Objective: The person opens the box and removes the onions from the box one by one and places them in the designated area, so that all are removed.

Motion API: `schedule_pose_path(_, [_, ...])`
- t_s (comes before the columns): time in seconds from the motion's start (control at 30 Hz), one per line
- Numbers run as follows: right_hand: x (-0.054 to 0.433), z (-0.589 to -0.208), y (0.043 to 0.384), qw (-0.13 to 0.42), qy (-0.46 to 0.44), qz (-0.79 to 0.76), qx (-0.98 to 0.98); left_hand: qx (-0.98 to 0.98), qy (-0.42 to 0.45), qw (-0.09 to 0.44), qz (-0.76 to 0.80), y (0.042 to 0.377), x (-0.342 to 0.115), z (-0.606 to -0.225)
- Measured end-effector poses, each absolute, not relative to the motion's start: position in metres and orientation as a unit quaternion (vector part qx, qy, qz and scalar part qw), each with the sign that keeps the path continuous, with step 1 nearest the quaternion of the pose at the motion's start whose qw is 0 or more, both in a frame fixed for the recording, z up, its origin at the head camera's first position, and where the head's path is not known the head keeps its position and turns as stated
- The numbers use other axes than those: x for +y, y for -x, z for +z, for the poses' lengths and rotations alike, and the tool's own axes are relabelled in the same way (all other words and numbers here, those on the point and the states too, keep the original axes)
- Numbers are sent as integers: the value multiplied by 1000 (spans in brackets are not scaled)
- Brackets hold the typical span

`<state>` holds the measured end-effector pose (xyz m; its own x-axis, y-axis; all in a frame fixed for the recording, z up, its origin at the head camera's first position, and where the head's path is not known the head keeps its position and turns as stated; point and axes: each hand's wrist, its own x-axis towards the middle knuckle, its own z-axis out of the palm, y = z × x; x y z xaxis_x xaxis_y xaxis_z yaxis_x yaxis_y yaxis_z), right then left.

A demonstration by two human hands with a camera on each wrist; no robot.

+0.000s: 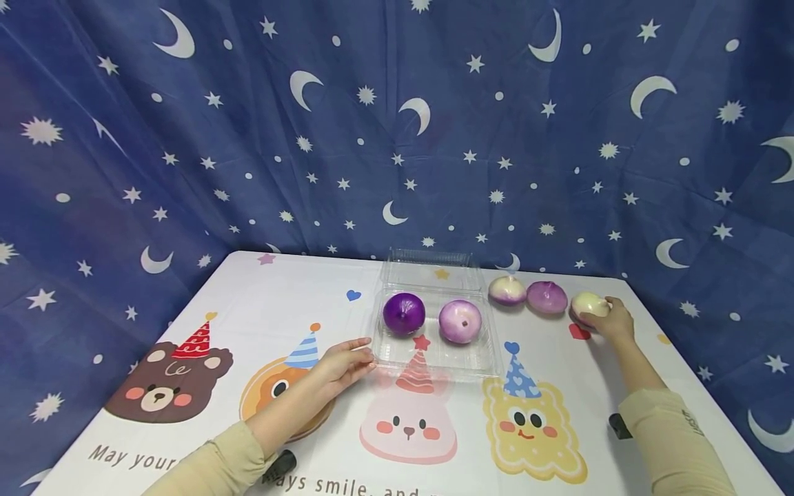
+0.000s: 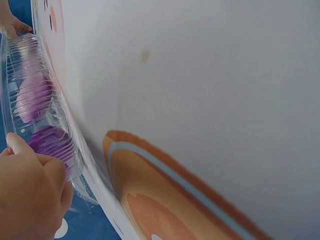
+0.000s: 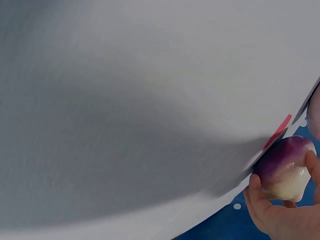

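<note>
A clear plastic clamshell box lies with its lid raised at the back. Inside it sit a dark purple onion on the left and a paler pink-purple onion on the right. My left hand pinches the box's left rim, thumb on top, as the left wrist view shows. At the right, the fingers and thumb of my right hand grip a cream-and-purple onion from its side. In the right wrist view its pointed cream end faces the palm.
Between the box and my right hand, a cream-topped onion and a purple onion stand side by side. The white tablecloth carries printed cartoon animals. A blue curtain with moons and stars hangs right behind the table.
</note>
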<state>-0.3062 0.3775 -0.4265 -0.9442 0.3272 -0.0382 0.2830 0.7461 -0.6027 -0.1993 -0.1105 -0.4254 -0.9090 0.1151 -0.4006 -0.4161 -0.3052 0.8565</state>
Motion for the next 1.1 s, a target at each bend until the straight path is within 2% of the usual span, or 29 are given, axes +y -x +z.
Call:
schedule_pose_path(0.67, [378, -426, 305, 43, 156, 327, -931, 561, 143, 168, 798, 197, -109, -424])
schedule_pose_path(0.9, [372, -420, 298, 106, 148, 332, -926, 555, 138, 174, 801, 196, -111, -423])
schedule_pose_path(1.1, [366, -413, 294, 138, 139, 330, -924, 558, 135, 171, 801, 196, -110, -423])
